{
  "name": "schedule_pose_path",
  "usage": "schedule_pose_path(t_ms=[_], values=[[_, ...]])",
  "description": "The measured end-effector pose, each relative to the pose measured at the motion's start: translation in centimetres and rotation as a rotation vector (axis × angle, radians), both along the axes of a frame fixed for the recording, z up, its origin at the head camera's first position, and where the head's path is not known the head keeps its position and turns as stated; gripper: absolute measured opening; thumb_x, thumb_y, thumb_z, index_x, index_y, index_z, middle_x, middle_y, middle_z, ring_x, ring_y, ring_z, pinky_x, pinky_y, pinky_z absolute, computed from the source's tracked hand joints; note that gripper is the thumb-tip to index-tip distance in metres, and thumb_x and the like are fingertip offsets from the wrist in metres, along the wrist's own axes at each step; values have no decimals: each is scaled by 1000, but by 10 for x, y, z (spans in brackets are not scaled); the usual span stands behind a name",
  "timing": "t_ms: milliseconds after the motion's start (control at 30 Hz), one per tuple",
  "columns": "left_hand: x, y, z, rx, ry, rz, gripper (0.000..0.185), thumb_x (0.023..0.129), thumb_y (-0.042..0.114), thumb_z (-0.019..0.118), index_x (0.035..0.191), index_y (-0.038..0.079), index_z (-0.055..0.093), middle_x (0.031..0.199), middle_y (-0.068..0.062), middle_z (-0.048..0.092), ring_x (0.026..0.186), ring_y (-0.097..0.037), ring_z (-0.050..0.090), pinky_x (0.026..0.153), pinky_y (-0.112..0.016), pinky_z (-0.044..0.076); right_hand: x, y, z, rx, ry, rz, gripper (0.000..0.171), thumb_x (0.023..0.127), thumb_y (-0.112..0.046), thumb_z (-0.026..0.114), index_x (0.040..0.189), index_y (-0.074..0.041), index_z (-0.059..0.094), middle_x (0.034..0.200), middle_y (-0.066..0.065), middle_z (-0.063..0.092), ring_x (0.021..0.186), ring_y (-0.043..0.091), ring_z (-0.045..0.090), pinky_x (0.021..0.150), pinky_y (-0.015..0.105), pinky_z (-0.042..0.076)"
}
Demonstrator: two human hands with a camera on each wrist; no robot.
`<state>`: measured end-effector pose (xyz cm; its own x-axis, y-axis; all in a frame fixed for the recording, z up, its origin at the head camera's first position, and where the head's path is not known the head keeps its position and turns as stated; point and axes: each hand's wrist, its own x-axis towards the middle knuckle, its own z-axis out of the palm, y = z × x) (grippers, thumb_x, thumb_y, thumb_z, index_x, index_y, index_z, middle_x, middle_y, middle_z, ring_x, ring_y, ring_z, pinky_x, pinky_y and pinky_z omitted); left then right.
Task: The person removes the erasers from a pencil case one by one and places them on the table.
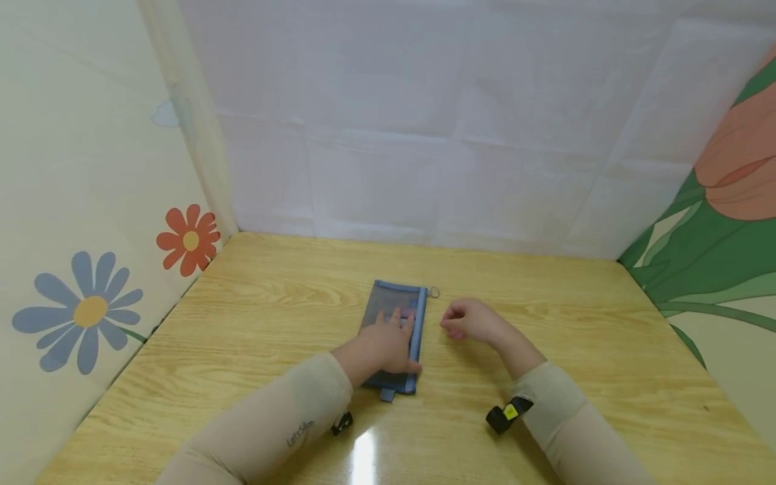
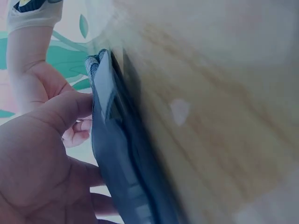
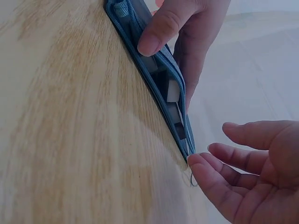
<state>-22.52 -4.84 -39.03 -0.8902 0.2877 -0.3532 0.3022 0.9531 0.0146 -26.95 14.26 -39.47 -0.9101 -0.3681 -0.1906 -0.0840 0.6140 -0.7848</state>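
A blue mesh pouch [image 1: 394, 330] is laid flat near the middle of the wooden table [image 1: 545, 377], its zipper edge turned to the right and a small metal ring [image 1: 434, 292] seen at its far right corner. The pouch is pressed down by the left hand [image 1: 391, 343], whose fingers are spread flat over the mesh while the thumb is set along the zipper edge. The right hand [image 1: 473, 322] is held just right of the pouch, fingers loosely curled and gripping nothing; in the right wrist view its fingertips [image 3: 198, 163] are seen just beside the ring
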Motion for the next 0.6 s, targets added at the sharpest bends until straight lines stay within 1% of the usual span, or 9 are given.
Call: schedule_pose_path(t_ms=[133,333,467,600], values=[[-4,-1,-2,37,-14,-18,93,76,62,58,148,18,17,151,-16,11,133,-44,16,97,-56,33,2,-1,2,-10,-17,-6,11,88,-12,59,86,-1,62,82,11,63,72,15,60,69,33,52],[-7,-4,0,91,-29,-34,91,78,57,58,148,16,17,150,-18,12,132,-46,16,101,-55,29,3,-1,3,-30,-31,-1,12,89,-12,58,88,0,62,83,13,63,76,19,62,70,34,53],[-9,-5,-1,138,-36,-26,89,79,55,58,148,16,17,150,-19,14,132,-46,17,101,-55,27,3,-1,3,-45,-32,8,12,89,-11,58,87,0,62,83,13,63,76,19,63,70,33,53],[-12,-6,-3,165,-31,-15,84,81,51,55,148,16,18,149,-19,17,132,-45,20,103,-53,26,4,0,2,-56,-31,25,13,89,-11,58,88,1,61,84,14,63,76,19,62,70,34,53]])
